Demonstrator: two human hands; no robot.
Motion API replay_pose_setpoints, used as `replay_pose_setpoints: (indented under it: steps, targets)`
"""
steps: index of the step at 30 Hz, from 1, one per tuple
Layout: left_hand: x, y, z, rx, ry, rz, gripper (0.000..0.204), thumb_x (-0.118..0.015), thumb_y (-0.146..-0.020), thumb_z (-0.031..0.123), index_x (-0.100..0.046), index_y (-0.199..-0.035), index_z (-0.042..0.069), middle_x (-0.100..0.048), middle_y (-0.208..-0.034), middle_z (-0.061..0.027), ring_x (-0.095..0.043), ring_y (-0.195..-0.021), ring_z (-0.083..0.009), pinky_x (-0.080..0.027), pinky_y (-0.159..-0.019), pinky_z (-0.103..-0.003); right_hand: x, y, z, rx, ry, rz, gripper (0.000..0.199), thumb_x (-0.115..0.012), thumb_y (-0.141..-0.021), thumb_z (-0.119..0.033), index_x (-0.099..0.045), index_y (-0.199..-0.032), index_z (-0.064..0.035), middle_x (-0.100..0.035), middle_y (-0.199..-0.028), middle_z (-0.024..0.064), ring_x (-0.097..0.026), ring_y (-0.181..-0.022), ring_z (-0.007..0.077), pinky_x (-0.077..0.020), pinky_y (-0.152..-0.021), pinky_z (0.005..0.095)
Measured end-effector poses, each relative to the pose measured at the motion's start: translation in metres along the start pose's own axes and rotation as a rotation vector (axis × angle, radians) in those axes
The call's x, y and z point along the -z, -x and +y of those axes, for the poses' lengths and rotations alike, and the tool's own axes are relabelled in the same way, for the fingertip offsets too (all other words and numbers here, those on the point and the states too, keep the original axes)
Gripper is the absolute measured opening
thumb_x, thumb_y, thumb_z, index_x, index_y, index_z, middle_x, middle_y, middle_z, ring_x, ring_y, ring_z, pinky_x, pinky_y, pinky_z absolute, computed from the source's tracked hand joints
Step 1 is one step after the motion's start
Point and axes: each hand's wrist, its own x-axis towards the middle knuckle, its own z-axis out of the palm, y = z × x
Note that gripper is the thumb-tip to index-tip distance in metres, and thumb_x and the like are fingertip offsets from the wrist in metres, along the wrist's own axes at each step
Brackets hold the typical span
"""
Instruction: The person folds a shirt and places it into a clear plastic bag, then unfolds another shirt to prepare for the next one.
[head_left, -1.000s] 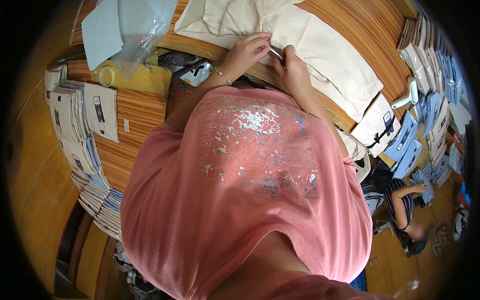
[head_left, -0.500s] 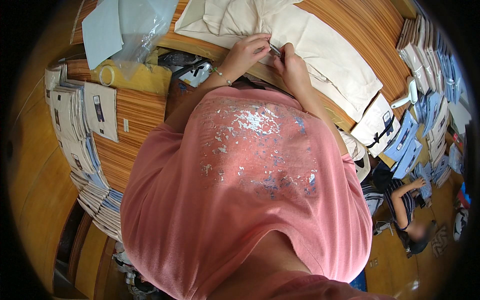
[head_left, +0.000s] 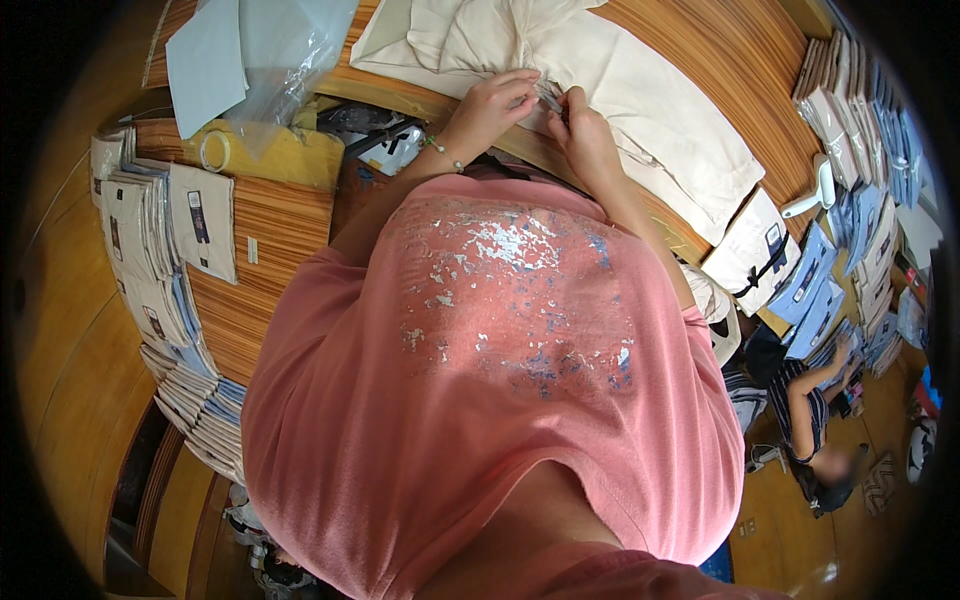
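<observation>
A cream cloth garment (head_left: 660, 110) lies spread along the table's near edge. At that edge my left hand (head_left: 492, 107) is closed in a pinch on a bit of its fabric, thumb and forefinger together. From my right hand (head_left: 588, 132), whose fingers are curled closed, a small metal tool (head_left: 549, 100) that looks like thread snips points toward the left fingertips. The tool's tip lies against the cloth; whether its blades are apart is too small to see.
Clear plastic bags (head_left: 290, 60) and a white sheet (head_left: 205, 70) lie at far left, near a tape roll (head_left: 214, 151). Folded garments stand in stacks (head_left: 140, 225) at left and more (head_left: 845, 110) at right. A white-handled tool (head_left: 812, 190) and a co-worker (head_left: 805, 400) are at right.
My two hands stay almost in place; the small tool has shifted and turned slightly between them. At right, the co-worker's hands have moved over a blue folded garment.
</observation>
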Motion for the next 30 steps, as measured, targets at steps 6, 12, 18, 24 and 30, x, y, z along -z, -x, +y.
replay_pose_setpoints:
  steps: [6,12,18,24,30]
  targets:
    - [0.058,0.007,0.021,-0.158,-0.341,-0.081,0.017,-0.06,-0.082,0.017,-0.061,-0.082,0.0,-0.061,-0.098,-0.0108,-0.06,-0.079,-0.0287,-0.048,-0.072,-0.038,0.063,-0.004,0.05,-0.183,-0.04,0.323,0.027,-0.062,-0.082,-0.017,-0.049,-0.098,0.0004,-0.061,-0.073,0.0155,-0.061,-0.06,0.0233,-0.047,-0.053,0.0365]
    - [0.119,0.007,0.03,0.442,-0.369,-0.759,0.034,-0.068,-0.076,0.031,-0.063,-0.092,0.001,-0.06,-0.097,-0.0146,-0.056,-0.082,-0.0294,-0.044,-0.076,-0.037,0.198,0.013,0.25,-0.4,0.269,0.718,0.033,-0.068,-0.079,-0.026,-0.06,-0.095,0.0021,-0.063,-0.082,0.0195,-0.061,-0.073,0.0318,-0.0481,-0.068,0.0395]
    - [0.039,-0.038,0.027,-0.094,-0.458,-0.361,0.031,-0.066,-0.075,0.017,-0.059,-0.103,0.006,-0.057,-0.106,-0.0085,-0.051,-0.099,-0.0277,-0.04,-0.088,-0.035,0.242,0.03,0.274,-0.507,0.513,0.696,0.041,-0.069,-0.075,-0.033,-0.06,-0.097,0.0004,-0.059,-0.104,0.0258,-0.058,-0.094,0.0388,-0.0466,-0.08,0.0412]
    - [0.022,-0.036,-0.005,-0.07,-0.543,-0.323,0.022,-0.062,-0.075,0.01,-0.063,-0.097,0.009,-0.056,-0.102,-0.0062,-0.05,-0.097,-0.0255,-0.039,-0.086,-0.036,0.193,0.075,0.264,-0.616,0.281,0.414,0.04,-0.067,-0.07,-0.029,-0.056,-0.103,-0.0088,-0.066,-0.086,0.0173,-0.063,-0.086,0.034,-0.0477,-0.074,0.0416]
    - [0.032,-0.02,-0.013,-0.096,-0.602,-0.264,0.019,-0.059,-0.076,0.008,-0.066,-0.093,0.01,-0.056,-0.108,-0.0064,-0.049,-0.103,-0.0248,-0.037,-0.089,-0.039,0.188,0.052,0.215,-0.736,0.78,0.417,0.04,-0.063,-0.071,-0.019,-0.056,-0.111,-0.0129,-0.065,-0.098,0.0131,-0.06,-0.095,0.0317,-0.0466,-0.079,0.0427]
